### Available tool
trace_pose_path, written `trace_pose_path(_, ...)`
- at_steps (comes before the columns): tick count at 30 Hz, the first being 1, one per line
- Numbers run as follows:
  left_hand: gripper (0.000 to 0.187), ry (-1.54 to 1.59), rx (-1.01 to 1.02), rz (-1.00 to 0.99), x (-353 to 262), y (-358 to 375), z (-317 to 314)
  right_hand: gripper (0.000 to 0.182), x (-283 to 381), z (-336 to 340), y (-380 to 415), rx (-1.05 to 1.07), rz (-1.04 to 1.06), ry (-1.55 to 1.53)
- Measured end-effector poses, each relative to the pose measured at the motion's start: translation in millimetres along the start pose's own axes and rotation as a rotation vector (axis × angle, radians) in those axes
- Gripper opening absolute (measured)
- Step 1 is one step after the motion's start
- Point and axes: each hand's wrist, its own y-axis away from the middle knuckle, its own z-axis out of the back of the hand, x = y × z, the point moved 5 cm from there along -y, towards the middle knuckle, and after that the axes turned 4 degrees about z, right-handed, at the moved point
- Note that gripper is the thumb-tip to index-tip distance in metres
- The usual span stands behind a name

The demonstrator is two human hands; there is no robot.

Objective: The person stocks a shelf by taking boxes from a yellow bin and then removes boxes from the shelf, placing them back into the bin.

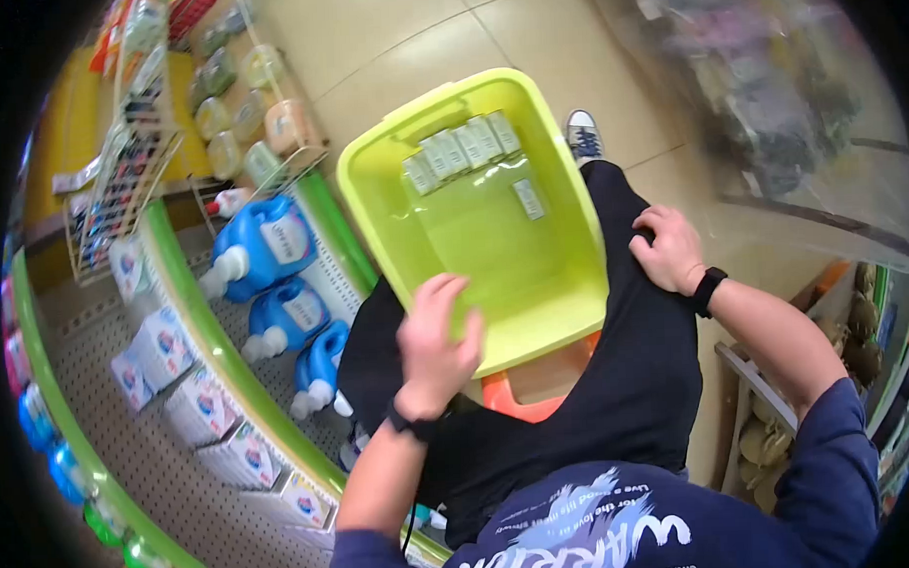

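Observation:
A lime-green plastic tub (477, 343) stands between my legs. Inside it, several small pale boxes (460, 149) form a row at the far side, and one more small box (529, 199) lies apart on the tub's floor. My left hand (438, 335) is at the tub's near left rim, over my left thigh, thumb apart from the fingers and nothing in it. On my right knee rests my right hand (668, 251), its fingers loosely bent and spread over the black trouser leg, also with nothing in it. Each wrist wears a black band.
Shelves with green edging (200, 313) run along the left, carrying blue detergent bottles (273, 245) and several white packets (203, 405). An orange stool (529, 407) shows beneath me. Plastic-covered goods (758, 83) stand at right. Tiled floor (386, 31) lies ahead.

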Motion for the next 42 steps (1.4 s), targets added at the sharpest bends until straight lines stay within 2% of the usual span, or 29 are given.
trace_pose_path(1,0.035,0.055,0.085,0.051,27.8,-8.2,-60.3,0.022,-1.3,-0.4,1.2,-0.01,0.003,-0.007)
trace_pose_path(2,0.038,0.056,0.25,0.192,54.7,-17.4,-116.5,0.021,-5.6,-3.9,3.1,-0.018,0.001,-0.026)
trace_pose_path(4,0.046,-0.022,0.385,0.433,111.0,-36.5,-209.3,0.019,-9.6,-1.3,5.2,-0.03,0.01,-0.06)
trace_pose_path(6,0.065,0.082,0.421,0.736,159.4,-55.5,-276.7,0.019,-15.7,0.6,6.1,-0.026,0.018,-0.09)
trace_pose_path(7,0.065,0.093,0.444,0.738,179.7,-64.2,-310.6,0.02,-18.4,2.8,6.1,-0.019,0.015,-0.118)
trace_pose_path(8,0.074,0.186,0.336,0.813,203.0,-68.6,-338.2,0.021,-21.3,5.8,5.0,-0.012,0.018,-0.139)
trace_pose_path(9,0.083,0.275,0.222,0.894,217.3,-68.9,-356.4,0.023,-22.8,9.5,3.1,-0.001,0.023,-0.163)
trace_pose_path(10,0.092,0.142,0.226,0.984,201.7,-80.9,-348.5,0.025,-23.5,13.8,-1.3,0.028,0.021,-0.179)
trace_pose_path(11,0.092,0.147,0.24,1.001,211.8,-81.3,-365.2,0.027,-24.5,15.7,-5.1,0.042,0.016,-0.193)
trace_pose_path(13,0.082,0.098,0.143,1.022,234.2,-83.7,-389.1,0.029,-27.5,16.9,-11.5,0.066,0.031,-0.207)
trace_pose_path(14,0.082,0.105,0.156,1.036,238.0,-89.8,-394.6,0.031,-30.2,17.1,-12.2,0.081,0.018,-0.212)
trace_pose_path(16,0.063,0.131,0.154,1.014,241.4,-94.4,-392.4,0.031,-38.2,17.7,-13.6,0.104,0.006,-0.212)
trace_pose_path(17,0.063,0.12,0.153,1.031,239.1,-88.4,-387.1,0.031,-37.4,17.9,-12.3,0.101,0.008,-0.224)
trace_pose_path(19,0.043,0.016,0.145,0.933,232.4,-93.8,-362.1,0.031,-34.2,16.8,-11.0,0.086,0.034,-0.271)
trace_pose_path(20,0.04,0.071,0.173,0.886,225.3,-94.6,-345.1,0.031,-32.8,16.2,-9.7,0.073,0.021,-0.254)
trace_pose_path(21,0.039,0.046,0.202,0.905,213.9,-88.1,-328.0,0.031,-30.1,16.5,-8.6,0.058,0.015,-0.243)
trace_pose_path(23,0.041,0.2,0.283,0.796,204.1,-75.2,-292.4,0.029,-24.4,14.1,-3.3,0.041,0.005,-0.221)
trace_pose_path(24,0.04,0.162,0.333,0.759,181.1,-76.2,-257.0,0.027,-22.9,12.2,0.0,0.018,0.016,-0.209)
trace_pose_path(26,0.04,0.138,0.253,0.543,144.9,-64.1,-187.6,0.024,-21.3,6.8,7.1,-0.018,0.022,-0.209)
trace_pose_path(27,0.043,0.163,0.276,0.529,114.8,-60.9,-144.7,0.022,-21.7,4.4,9.5,-0.027,0.018,-0.216)
trace_pose_path(28,0.044,0.14,0.174,0.406,92.7,-54.9,-106.3,0.02,-24.2,1.8,9.8,-0.05,0.027,-0.224)
trace_pose_path(29,0.042,0.137,0.175,0.315,62.9,-51.1,-62.4,0.019,-26.6,-2.3,10.1,-0.075,0.033,-0.229)
trace_pose_path(31,0.042,0.169,0.049,0.208,18.2,-37.7,18.4,0.018,-31.1,-8.4,7.1,-0.029,0.027,-0.205)
trace_pose_path(33,0.042,-0.04,-0.183,-0.029,-11.9,-20.1,96.6,0.016,-19.2,-3.3,5.9,-0.061,0.077,-0.174)
trace_pose_path(37,0.039,-0.269,-0.644,0.046,-12.1,33.4,222.7,0.017,-12.4,-7.7,10.5,-0.076,0.02,-0.101)
trace_pose_path(39,0.043,-0.28,-0.861,0.18,-1.0,54.1,274.6,0.018,-9.0,-6.6,9.7,-0.025,-0.037,-0.046)
trace_pose_path(41,0.048,-0.265,-1.034,0.18,33.1,72.0,318.9,0.019,-6.1,-6.7,9.8,-0.037,-0.032,-0.034)
trace_pose_path(42,0.048,-0.261,-1.04,0.172,54.3,77.4,338.3,0.02,-6.3,-8.4,9.5,-0.033,-0.034,-0.022)
